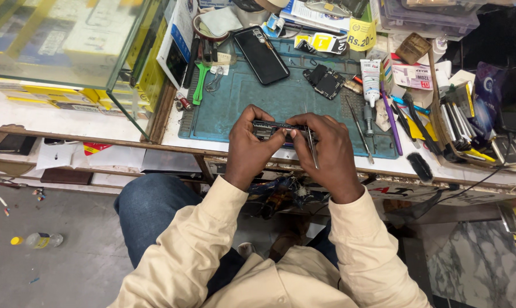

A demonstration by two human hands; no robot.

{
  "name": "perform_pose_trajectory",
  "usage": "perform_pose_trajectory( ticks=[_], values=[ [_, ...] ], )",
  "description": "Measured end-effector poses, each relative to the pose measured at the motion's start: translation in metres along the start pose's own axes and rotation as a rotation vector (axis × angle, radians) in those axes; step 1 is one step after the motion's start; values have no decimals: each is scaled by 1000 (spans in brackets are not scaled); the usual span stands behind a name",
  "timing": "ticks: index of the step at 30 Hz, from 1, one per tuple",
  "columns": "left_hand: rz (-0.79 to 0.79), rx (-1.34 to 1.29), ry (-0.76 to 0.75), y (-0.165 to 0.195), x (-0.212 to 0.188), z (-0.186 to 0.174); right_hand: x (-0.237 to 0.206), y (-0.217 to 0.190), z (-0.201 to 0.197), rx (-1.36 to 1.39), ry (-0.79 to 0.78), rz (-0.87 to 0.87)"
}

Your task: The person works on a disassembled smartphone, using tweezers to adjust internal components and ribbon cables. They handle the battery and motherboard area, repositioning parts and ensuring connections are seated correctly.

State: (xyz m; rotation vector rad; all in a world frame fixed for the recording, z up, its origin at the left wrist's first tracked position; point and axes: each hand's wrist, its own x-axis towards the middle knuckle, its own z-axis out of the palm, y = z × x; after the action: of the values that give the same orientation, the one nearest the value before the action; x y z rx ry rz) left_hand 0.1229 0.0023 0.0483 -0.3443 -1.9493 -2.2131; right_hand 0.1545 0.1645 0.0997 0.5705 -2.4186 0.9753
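I hold an opened phone (274, 129) in both hands, just over the near edge of the blue mat (241, 97). My left hand (248, 145) grips its left end tight. My right hand (325, 149) pinches the right end and also holds thin metal tweezers (310, 144) pointing down. I think the job is about halfway: the phone is open and small dark parts (325, 81) lie apart on the mat, so they are not back in yet. Another black phone (261, 55) lies further back. A glass case (69, 45) stands close on the left, and tools crowd the right. The most open room is the middle of the mat.
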Motion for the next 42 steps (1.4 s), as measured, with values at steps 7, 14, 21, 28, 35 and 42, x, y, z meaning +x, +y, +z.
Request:
perform_pose_trajectory(
  ticks=[7, 14, 21, 28, 35, 42],
  values=[
    [-6, -41, -17, -1, 0, -1, -2, -2, 0, -11, 35, 49],
    [-44, -67, -29, -2, 2, -2, -1, -2, 5, 25, 66, 111],
    [-28, -72, -47, -5, 1, -4, 0, -3, 11, 0, 98, 114],
    [5, 56, -48, -2, 3, -8, 1, -5, 14, -18, 124, 102],
    [13, 10, -39, 1, 1, -5, -1, -5, 15, -62, 117, 117],
    [331, 497, 86, 26, -3, -5, 1, -6, 12, -31, 112, 90]
  ],
)
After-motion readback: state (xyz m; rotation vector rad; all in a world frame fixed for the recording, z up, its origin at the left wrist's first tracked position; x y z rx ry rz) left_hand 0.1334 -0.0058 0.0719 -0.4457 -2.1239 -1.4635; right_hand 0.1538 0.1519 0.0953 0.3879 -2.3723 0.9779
